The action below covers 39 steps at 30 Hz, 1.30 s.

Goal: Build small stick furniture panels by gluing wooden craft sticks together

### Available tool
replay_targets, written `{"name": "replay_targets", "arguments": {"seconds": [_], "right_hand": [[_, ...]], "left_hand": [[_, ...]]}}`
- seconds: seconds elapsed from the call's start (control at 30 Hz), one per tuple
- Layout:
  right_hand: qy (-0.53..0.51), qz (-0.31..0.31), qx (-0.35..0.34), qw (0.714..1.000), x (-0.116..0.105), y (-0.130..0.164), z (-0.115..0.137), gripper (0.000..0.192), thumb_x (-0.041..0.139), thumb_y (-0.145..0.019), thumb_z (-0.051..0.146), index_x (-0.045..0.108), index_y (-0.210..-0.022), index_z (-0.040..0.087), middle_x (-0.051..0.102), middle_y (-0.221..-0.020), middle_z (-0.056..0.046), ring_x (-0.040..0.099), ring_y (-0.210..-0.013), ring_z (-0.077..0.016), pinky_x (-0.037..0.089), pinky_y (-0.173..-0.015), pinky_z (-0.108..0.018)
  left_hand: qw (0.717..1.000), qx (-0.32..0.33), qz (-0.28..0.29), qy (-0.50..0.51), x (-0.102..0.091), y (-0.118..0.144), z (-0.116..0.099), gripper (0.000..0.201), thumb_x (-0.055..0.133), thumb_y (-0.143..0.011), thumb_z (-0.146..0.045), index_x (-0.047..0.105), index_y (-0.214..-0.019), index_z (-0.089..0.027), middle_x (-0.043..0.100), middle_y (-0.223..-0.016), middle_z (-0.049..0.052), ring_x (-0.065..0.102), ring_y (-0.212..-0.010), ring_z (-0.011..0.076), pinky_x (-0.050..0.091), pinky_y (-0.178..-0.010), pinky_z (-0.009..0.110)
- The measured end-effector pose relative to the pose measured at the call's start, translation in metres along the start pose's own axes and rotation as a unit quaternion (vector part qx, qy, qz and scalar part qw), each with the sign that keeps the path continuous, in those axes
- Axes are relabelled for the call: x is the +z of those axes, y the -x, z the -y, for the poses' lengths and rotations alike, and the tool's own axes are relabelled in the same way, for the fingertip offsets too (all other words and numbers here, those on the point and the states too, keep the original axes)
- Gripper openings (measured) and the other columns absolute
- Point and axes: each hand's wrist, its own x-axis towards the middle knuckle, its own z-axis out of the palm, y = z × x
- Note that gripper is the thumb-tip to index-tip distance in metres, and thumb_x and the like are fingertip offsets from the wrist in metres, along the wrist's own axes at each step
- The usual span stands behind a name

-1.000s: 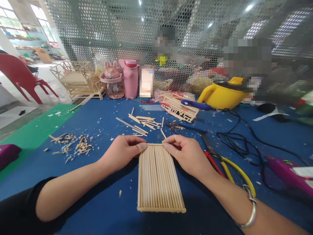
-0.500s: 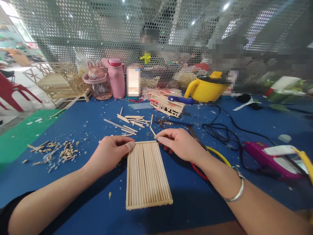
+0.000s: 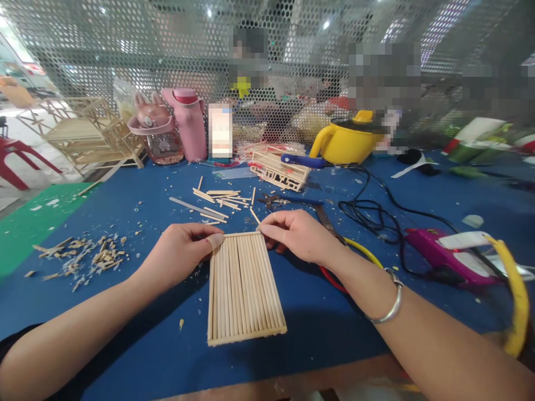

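A flat panel of thin round wooden sticks (image 3: pixel 246 287), laid side by side with a crosspiece at each end, lies before me on the blue table. My left hand (image 3: pixel 184 250) pinches its far left corner, thumb on top. At the far right corner my right hand (image 3: pixel 298 236) is closed, thumb and forefinger pressed at the end of the crosspiece. Its other fingers curl beneath and are partly hidden. Just beyond the hands lie several loose cut sticks (image 3: pixel 223 196), a thin translucent strip (image 3: pixel 188 206) and a pair of pliers (image 3: pixel 271 200).
Wood scraps (image 3: pixel 104 253) are heaped at left. Along the back stand a stick-built model (image 3: pixel 87 133), a pink bottle (image 3: pixel 190 131), a small stick frame (image 3: pixel 280 175) and a yellow pot (image 3: pixel 351 142). A black cable (image 3: pixel 368 217) and a purple device (image 3: pixel 451 259) lie at right.
The whole view has shifted slightly, so everything sits a little further left and higher. Both hands keep their places at the panel's far corners.
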Motion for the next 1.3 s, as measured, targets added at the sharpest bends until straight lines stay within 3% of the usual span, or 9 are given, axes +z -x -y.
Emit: {"name": "replay_targets", "arguments": {"seconds": [0.3, 0.63, 0.73, 0.9, 1.03, 1.3], "right_hand": [[0.076, -0.024, -0.042, 0.996, 0.003, 0.0, -0.002, 0.018, 0.054, -0.08, 0.031, 0.067, -0.076, 0.019, 0.065, -0.063, 0.001, 0.058, -0.055, -0.0096, 0.046, -0.056, -0.022], [0.073, -0.024, -0.058, 0.995, 0.004, 0.002, -0.003, 0.015, 0.055, -0.079, 0.026, 0.066, -0.073, 0.018, 0.065, -0.065, 0.001, 0.057, -0.057, -0.0089, 0.044, -0.055, -0.021], [0.048, -0.015, -0.05, 0.997, 0.003, 0.001, -0.004, 0.014, 0.055, -0.08, 0.026, 0.065, -0.073, 0.018, 0.065, -0.065, 0.0, 0.058, -0.057, -0.0091, 0.045, -0.053, -0.02], [-0.078, 0.017, 0.03, 0.996, -0.002, 0.0, -0.004, 0.013, 0.054, -0.082, 0.022, 0.063, -0.076, 0.016, 0.064, -0.07, -0.002, 0.061, -0.06, -0.0101, 0.048, -0.05, -0.019], [-0.119, -0.04, 0.037, 0.991, -0.01, 0.0, -0.003, 0.011, 0.051, -0.081, 0.016, 0.062, -0.078, 0.016, 0.063, -0.073, -0.003, 0.061, -0.061, -0.0099, 0.049, -0.048, -0.018], [-0.023, -0.053, 0.006, 0.998, -0.011, 0.0, -0.004, 0.015, 0.053, -0.077, 0.014, 0.066, -0.083, 0.017, 0.062, -0.063, -0.001, 0.057, -0.053, -0.0092, 0.043, -0.04, -0.016]], "left_hand": [[1.0, -0.009, -0.005, -0.019, 0.0, 0.0, -0.001, 0.037, 0.064, -0.07, -0.049, 0.073, -0.088, -0.018, 0.069, -0.071, 0.003, 0.056, -0.062, 0.0157, 0.043, -0.058, 0.027], [1.0, -0.006, -0.012, 0.02, 0.002, 0.003, -0.003, 0.035, 0.069, -0.066, -0.048, 0.073, -0.082, -0.017, 0.071, -0.076, 0.004, 0.059, -0.065, 0.0166, 0.046, -0.063, 0.027], [0.999, -0.018, -0.019, 0.027, 0.002, 0.004, -0.004, 0.035, 0.07, -0.064, -0.048, 0.072, -0.08, -0.017, 0.071, -0.074, 0.003, 0.059, -0.063, 0.0159, 0.046, -0.061, 0.026], [0.999, -0.026, -0.026, 0.023, 0.003, 0.003, -0.005, 0.042, 0.071, -0.061, -0.05, 0.072, -0.084, -0.015, 0.071, -0.076, 0.006, 0.062, -0.067, 0.0191, 0.048, -0.063, 0.029], [0.999, -0.017, -0.036, -0.007, 0.002, 0.002, -0.004, 0.041, 0.07, -0.062, -0.05, 0.073, -0.085, -0.016, 0.071, -0.079, 0.006, 0.062, -0.071, 0.0202, 0.048, -0.068, 0.03], [0.999, -0.016, -0.029, -0.014, 0.001, 0.002, -0.002, 0.037, 0.07, -0.065, -0.049, 0.073, -0.085, -0.018, 0.072, -0.078, 0.005, 0.062, -0.07, 0.0188, 0.048, -0.066, 0.028]]}}
